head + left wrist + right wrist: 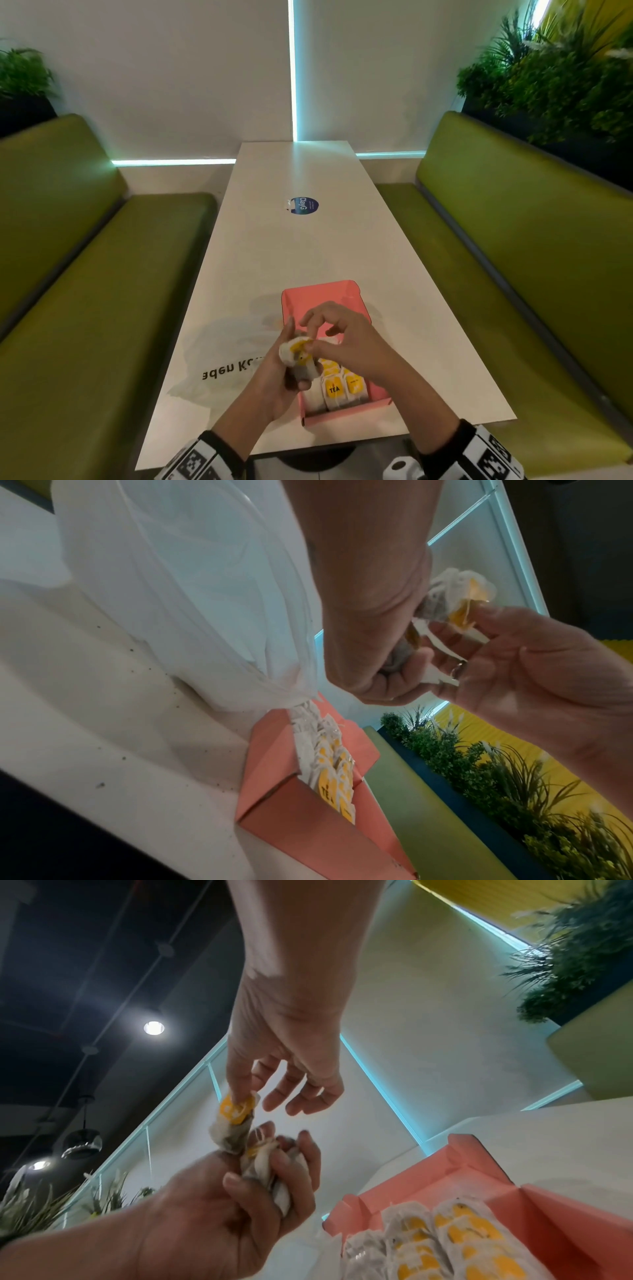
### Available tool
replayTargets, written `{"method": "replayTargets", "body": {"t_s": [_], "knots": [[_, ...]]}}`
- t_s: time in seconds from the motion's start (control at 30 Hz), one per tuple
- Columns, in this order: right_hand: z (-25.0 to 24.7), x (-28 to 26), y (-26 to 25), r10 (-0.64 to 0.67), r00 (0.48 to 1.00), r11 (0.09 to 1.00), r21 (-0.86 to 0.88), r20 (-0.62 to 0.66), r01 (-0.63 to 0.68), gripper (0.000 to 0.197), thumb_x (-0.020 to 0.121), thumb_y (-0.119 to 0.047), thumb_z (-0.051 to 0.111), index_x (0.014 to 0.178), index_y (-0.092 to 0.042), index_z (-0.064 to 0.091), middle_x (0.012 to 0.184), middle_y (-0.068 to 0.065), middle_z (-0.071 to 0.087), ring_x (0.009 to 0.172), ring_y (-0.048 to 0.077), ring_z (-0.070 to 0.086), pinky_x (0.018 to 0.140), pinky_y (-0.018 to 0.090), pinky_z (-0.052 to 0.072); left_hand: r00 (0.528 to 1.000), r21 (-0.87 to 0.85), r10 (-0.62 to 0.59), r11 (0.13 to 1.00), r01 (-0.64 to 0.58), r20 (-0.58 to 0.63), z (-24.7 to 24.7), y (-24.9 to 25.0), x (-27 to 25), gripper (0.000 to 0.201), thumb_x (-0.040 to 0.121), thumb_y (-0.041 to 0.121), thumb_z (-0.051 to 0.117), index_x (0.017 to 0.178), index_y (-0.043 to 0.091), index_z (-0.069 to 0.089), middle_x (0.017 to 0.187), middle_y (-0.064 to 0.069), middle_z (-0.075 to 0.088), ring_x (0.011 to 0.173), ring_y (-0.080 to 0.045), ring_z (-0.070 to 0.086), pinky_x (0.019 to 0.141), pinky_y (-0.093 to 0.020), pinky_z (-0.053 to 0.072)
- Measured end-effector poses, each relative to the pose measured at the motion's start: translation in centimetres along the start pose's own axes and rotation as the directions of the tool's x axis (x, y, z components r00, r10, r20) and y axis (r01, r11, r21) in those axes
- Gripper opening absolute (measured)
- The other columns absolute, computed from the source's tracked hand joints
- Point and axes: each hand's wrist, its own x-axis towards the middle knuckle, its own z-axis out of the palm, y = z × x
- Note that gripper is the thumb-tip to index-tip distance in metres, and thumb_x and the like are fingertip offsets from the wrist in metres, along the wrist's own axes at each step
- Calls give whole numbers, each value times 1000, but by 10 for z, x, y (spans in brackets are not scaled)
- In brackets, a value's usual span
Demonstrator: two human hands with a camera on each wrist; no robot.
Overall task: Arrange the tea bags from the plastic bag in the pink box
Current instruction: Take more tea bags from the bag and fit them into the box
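My left hand (289, 371) is raised over the near left corner of the pink box (322, 294) and grips a small bunch of tea bags (297, 353). My right hand (313, 344) pinches the yellow tag of one tea bag (235, 1113) at the top of that bunch, its other fingers spread loosely. In the near end of the box lie rows of tea bags with yellow tags (337, 389). The white plastic bag (219, 359) lies crumpled on the table left of the box. In the left wrist view the bunch (445, 601) shows between both hands.
The long white table (308, 240) carries a round blue sticker (304, 206) at its middle. Green benches (85, 308) run along both sides, with plants behind them. The far half of the pink box holds no tea bags.
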Motion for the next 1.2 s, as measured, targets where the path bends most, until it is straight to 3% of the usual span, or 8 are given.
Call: {"method": "replayTargets", "body": {"t_s": [0.1,0.23,0.4,0.5,0.7,0.8,0.93,1.2], "knots": [[-10,3,-1,43,989,982,187,-144,-15,17,80,1,66,77,-13,56,74,-1,62,71,10,58,68,20,48,997,46,71,996,-71,-11,0,0,0,30,84,41,53,88,12,58,71,-4,60,52,-14,54,39,-22,40],[-23,7,2,-10,925,970,-228,-380,-83,29,80,-9,69,67,-30,55,71,-13,59,61,1,52,62,11,42,995,-10,86,996,-86,-43,-6,3,0,26,87,32,55,82,7,58,63,-9,59,52,-22,58,64,-40,56],[-37,-2,-3,287,943,921,-318,167,-224,25,76,-11,74,65,-30,61,75,-14,62,56,-3,51,60,14,43,989,-82,112,989,-120,-97,-17,5,4,31,87,30,52,69,6,58,49,-10,51,47,-21,54,72,-42,55],[-33,4,9,177,960,847,-464,-216,-260,28,77,-21,73,62,-34,53,84,-14,55,69,-2,47,71,21,38,988,-83,130,987,-137,-84,-17,9,2,35,86,33,53,65,6,54,43,-8,46,45,-20,50,83,-44,51],[-34,-5,5,303,940,933,-250,156,-259,14,82,-8,67,74,-19,61,79,-2,65,53,12,56,53,20,47,978,18,204,979,-203,-49,-13,12,-1,34,85,25,54,60,2,54,44,-12,48,44,-25,55,55,-32,54],[-30,1,9,258,961,874,-400,-103,-277,13,85,-13,62,77,-21,56,81,-3,61,63,15,59,59,22,48,975,69,218,974,-215,-40,-12,13,-1,22,76,22,61,64,5,55,56,-14,56,35,-19,47,37,-23,44],[-29,0,7,263,965,889,-383,-22,-251,16,86,-14,63,76,-24,55,74,-9,59,57,13,58,55,15,46,970,227,243,943,-241,22,-7,15,-4,16,68,19,72,73,7,64,87,-12,71,45,-19,53,42,-25,47],[-27,1,10,235,972,932,-286,15,-221,8,85,-17,66,82,-17,59,72,-7,62,44,10,54,47,18,44,965,540,230,800,-261,126,6,19,-14,11,75,18,74,80,8,71,63,0,68,55,-11,63,50,-26,50]]}}
